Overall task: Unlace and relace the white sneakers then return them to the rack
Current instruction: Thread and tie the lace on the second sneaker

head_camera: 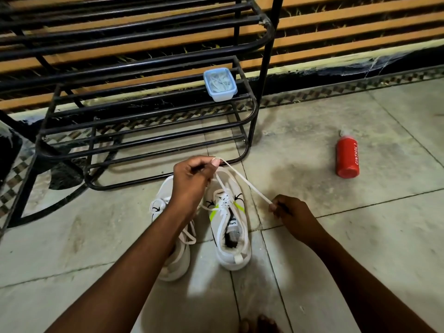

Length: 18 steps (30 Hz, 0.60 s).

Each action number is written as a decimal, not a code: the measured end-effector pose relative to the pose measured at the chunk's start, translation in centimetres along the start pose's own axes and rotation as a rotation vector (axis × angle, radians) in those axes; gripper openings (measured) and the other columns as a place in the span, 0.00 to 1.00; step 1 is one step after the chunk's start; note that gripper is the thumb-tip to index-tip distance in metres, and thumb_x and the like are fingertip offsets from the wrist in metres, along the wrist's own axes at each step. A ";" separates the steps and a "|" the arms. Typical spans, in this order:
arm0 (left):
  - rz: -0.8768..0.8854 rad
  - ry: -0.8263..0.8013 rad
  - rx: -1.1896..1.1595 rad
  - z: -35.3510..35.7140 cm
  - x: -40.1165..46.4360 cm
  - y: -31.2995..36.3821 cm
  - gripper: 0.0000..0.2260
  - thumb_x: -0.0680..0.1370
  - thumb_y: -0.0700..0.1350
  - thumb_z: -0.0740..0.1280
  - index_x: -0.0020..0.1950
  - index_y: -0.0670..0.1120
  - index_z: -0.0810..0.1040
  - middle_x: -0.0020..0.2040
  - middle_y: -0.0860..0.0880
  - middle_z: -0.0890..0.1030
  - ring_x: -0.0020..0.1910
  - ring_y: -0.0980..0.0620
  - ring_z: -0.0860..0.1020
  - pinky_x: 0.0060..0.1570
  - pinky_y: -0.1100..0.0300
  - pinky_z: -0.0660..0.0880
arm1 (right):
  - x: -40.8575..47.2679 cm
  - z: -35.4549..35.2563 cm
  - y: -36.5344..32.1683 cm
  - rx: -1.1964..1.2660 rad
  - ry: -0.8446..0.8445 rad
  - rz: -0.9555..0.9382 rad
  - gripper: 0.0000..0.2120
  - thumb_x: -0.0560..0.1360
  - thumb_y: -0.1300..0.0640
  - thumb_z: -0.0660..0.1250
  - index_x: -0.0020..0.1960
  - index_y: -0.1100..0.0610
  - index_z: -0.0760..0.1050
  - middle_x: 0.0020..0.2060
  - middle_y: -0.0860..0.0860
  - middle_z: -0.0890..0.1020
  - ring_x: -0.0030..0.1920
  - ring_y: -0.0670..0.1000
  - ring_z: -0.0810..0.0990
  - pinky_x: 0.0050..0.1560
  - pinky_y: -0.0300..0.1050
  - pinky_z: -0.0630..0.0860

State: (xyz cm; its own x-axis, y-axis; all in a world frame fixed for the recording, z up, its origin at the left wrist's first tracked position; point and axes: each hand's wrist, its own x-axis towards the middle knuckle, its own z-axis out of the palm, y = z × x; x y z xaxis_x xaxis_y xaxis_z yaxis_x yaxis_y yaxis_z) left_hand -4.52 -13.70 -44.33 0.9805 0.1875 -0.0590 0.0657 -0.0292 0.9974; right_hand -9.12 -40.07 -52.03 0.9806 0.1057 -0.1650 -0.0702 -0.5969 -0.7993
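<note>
both hands are closed on the same lace: the left hand (192,175) pinches it between thumb and forefinger up above the toe of the right-hand sneaker (228,219), and the right hand (289,212) pinches the far end, off to the side just above the floor (360,236). the lace (242,180) runs taut between the two pinches, and another strand drops from the left hand down to the eyelets.

from the head camera, the only view there is, both white sneakers stand side by side on the tiles in front of the black rack (144,116), toes toward it. the left-hand sneaker (173,236) is half hidden under the left forearm, its lace lying in loose loops. whether this lace is coming out or going in, i cannot tell from here.

to do this well i'd keep the pull in line with the eyelet, not across it, so the shoe does not tip or slide. nothing pins the shoe down, so short gentle draws seem wiser than one long tug. keeping the lace flat, untwisted, and the two ends even would save redoing it.

on the rack's low shelf sits a small lidded plastic box (220,84); a red bottle (347,157) lies on the floor well apart to the right.
</note>
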 end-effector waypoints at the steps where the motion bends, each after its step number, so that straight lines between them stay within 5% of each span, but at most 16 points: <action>1: 0.001 -0.004 0.001 0.2 0.1 -0.1 0.06 0.79 0.40 0.74 0.51 0.38 0.86 0.36 0.44 0.81 0.31 0.55 0.73 0.34 0.62 0.72 | -0.1 0.2 0.5 -0.017 0.009 0.010 0.17 0.80 0.62 0.66 0.39 0.44 0.76 0.34 0.49 0.80 0.35 0.50 0.78 0.36 0.43 0.71; 7: 0.038 -0.161 0.078 1.8 0.6 0.9 0.08 0.79 0.37 0.73 0.57 0.36 0.84 0.42 0.44 0.86 0.41 0.50 0.85 0.42 0.60 0.81 | -0.5 1.4 0.3 -0.020 0.136 0.016 0.19 0.75 0.61 0.74 0.35 0.39 0.76 0.42 0.50 0.80 0.46 0.52 0.76 0.46 0.44 0.69; 11: 0.113 -0.122 0.464 1.4 0.0 -0.5 0.07 0.79 0.38 0.72 0.55 0.47 0.85 0.45 0.52 0.86 0.44 0.56 0.85 0.46 0.59 0.81 | -0.3 1.6 -2.3 0.307 0.086 0.003 0.05 0.76 0.59 0.74 0.42 0.54 0.86 0.37 0.51 0.85 0.40 0.48 0.82 0.44 0.42 0.74; 14: 0.062 -0.151 0.610 0.4 -3.3 -1.2 0.09 0.71 0.40 0.71 0.48 0.51 0.84 0.43 0.56 0.83 0.40 0.60 0.81 0.41 0.64 0.77 | 0.1 2.0 -4.6 0.557 0.113 -0.023 0.02 0.75 0.66 0.73 0.46 0.64 0.84 0.36 0.58 0.85 0.34 0.48 0.80 0.36 0.40 0.75; 18: 0.076 -0.208 0.737 -0.3 -7.1 -3.3 0.20 0.64 0.53 0.77 0.53 0.51 0.80 0.45 0.53 0.77 0.42 0.55 0.78 0.45 0.58 0.77 | 0.8 3.0 -6.6 0.735 0.078 -0.014 0.04 0.73 0.72 0.72 0.47 0.70 0.78 0.38 0.65 0.84 0.35 0.53 0.83 0.37 0.43 0.80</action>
State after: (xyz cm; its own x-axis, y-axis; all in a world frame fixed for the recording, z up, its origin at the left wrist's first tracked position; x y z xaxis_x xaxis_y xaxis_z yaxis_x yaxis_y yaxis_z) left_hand -11.78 -14.65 -47.23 0.9971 -0.0275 -0.0711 0.0321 -0.6953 0.7180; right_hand -8.43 -33.64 -48.61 0.9905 0.0359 -0.1327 -0.1355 0.0942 -0.9863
